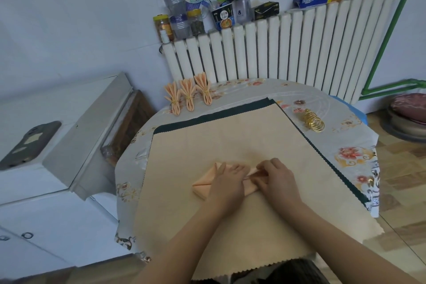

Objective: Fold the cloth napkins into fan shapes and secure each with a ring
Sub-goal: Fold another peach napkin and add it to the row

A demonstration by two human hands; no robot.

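Observation:
A peach napkin [205, 180], partly folded, lies on a larger beige cloth [230, 136] in the middle of the round table. My left hand [227, 183] lies flat on the napkin and presses it down. Beside it, my right hand [273, 178] pinches a pleat at the napkin's right end with curled fingers. Three finished peach fan napkins [187, 94], each bound with a gold ring, stand in a row at the table's far left edge. A pile of several gold rings [312, 121] sits at the far right on the tablecloth.
A dark green cloth [207, 116] shows under the beige one. The floral tablecloth [352, 157] covers the table. A white radiator [288, 50] with jars and packets on top stands behind. A white appliance [69, 145] sits to the left, a cushioned stool [408, 110] at far right.

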